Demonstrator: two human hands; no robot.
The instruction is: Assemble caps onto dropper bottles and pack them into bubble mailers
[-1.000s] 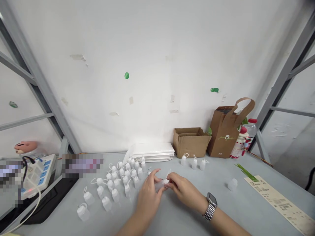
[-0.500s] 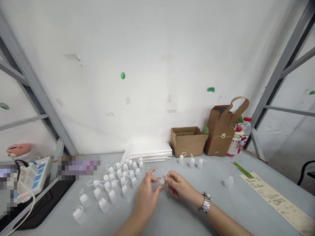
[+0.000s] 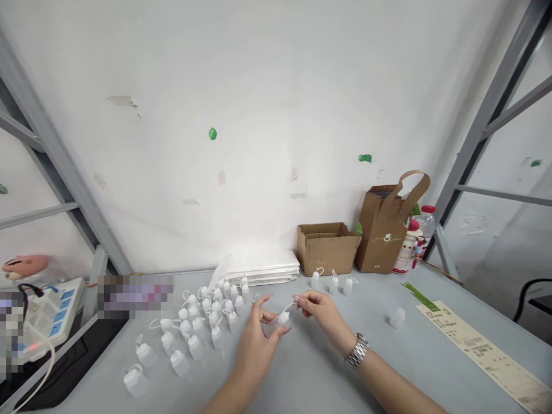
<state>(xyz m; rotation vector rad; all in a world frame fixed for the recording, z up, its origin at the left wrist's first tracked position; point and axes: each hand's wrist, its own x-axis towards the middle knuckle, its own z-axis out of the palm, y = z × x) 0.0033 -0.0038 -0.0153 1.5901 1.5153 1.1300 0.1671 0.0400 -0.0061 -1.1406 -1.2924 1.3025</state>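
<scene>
My left hand (image 3: 259, 339) is closed round a small translucent bottle (image 3: 272, 326), tilted with its white top toward the right. From that top a thin white strap (image 3: 290, 308) runs up to my right hand (image 3: 317, 310), whose thumb and index finger pinch its end. Several similar white-capped bottles (image 3: 195, 346) stand in rows on the grey table (image 3: 310, 379) to the left, many with looped straps. Three more bottles (image 3: 334, 284) stand before the cardboard box. A single translucent piece (image 3: 397, 318) is on the right side.
Behind are white packets (image 3: 259, 267), an open cardboard box (image 3: 330, 253), a brown paper bag (image 3: 382, 241) and a red-capped bottle (image 3: 426, 221). A printed strip (image 3: 478, 351) lies right; a power strip (image 3: 64, 310) and black object (image 3: 81, 356) are left.
My right hand has moved slightly up and right, away from the bottle's top, and the white strap now shows stretched between my hands. The view has shifted slightly.
</scene>
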